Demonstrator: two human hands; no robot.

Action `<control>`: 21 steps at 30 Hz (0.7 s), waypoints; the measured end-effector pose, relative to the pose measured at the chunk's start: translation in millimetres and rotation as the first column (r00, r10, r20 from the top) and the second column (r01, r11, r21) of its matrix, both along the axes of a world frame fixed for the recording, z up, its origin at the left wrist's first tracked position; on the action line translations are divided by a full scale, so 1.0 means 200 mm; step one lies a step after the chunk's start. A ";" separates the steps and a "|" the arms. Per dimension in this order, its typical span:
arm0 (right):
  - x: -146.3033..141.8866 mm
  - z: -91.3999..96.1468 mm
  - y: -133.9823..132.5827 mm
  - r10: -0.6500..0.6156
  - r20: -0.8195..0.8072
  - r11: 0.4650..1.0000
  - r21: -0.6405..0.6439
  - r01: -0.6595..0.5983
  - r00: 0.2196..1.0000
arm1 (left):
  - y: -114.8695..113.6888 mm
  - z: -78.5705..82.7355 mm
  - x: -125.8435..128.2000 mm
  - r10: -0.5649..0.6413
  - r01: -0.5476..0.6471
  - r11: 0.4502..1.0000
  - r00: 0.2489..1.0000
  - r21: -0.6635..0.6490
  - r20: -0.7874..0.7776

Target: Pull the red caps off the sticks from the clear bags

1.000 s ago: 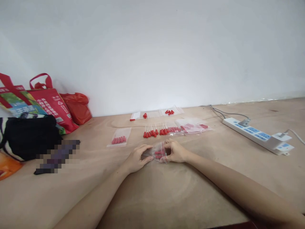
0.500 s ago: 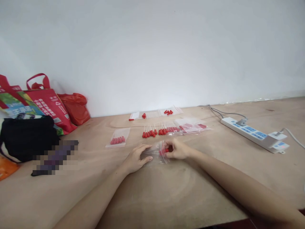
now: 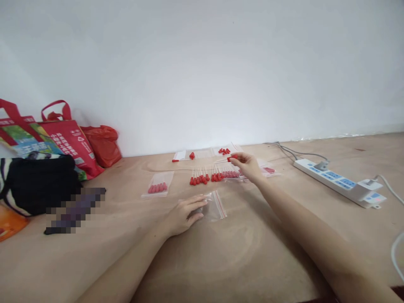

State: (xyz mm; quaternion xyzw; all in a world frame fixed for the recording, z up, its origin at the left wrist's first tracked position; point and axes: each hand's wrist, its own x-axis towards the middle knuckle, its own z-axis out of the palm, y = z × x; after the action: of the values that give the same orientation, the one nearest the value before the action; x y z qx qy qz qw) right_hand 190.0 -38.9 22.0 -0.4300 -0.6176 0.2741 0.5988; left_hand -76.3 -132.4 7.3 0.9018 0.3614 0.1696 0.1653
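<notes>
Pinching red-tipped stick [image 3: 232,157] w/ right hand [image 3: 248,165], left hand [image 3: 183,212] on zip bag [image 3: 214,207], bag print unreadable

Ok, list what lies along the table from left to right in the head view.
Black bag → red tote bag → red plastic bag → small filled zip bag → left hand → empty zip bag → right hand → power strip.

blurred: dark object [image 3: 74,209] left of the zip bag [image 3: 212,206], pixelated, unidentifiable | hidden: zip bag's left end under the left hand [image 3: 184,212] | cut off: colourful tote [image 3: 19,136] and orange item [image 3: 8,223] far left of the zip bag; white cable [image 3: 396,252] far right | too small: print on red bag [image 3: 71,141]
</notes>
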 end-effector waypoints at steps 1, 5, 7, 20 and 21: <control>-0.06 -0.01 0.01 -0.075 0.148 0.996 0.068 0.065 0.986 | -0.01 0.00 0.00 -0.015 0.014 0.999 0.999 -0.042 -0.037; -0.28 -0.05 0.04 -0.128 0.474 0.985 0.160 0.058 0.871 | -0.03 0.02 0.02 -0.066 0.049 0.991 0.989 -0.125 -0.134; -0.35 -0.08 0.04 -0.101 0.545 0.989 0.145 0.025 0.832 | -0.03 0.02 0.02 -0.054 0.042 0.994 0.991 -0.099 -0.119; -0.31 -0.04 -0.05 -0.080 0.702 0.994 0.002 0.111 0.707 | 0.08 -0.03 -0.05 0.435 -0.441 0.897 0.891 0.023 0.130; -0.29 -0.04 -0.07 -0.082 0.695 0.992 -0.008 0.123 0.715 | 0.08 -0.03 -0.05 0.457 -0.463 0.886 0.881 0.020 0.126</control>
State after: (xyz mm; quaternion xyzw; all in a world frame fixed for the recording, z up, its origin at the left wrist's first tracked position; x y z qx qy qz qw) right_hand 132.0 -53.4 14.1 -0.5507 -0.7641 0.0764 0.3271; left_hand -86.5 -116.3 1.5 0.7826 0.5504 0.2655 0.1190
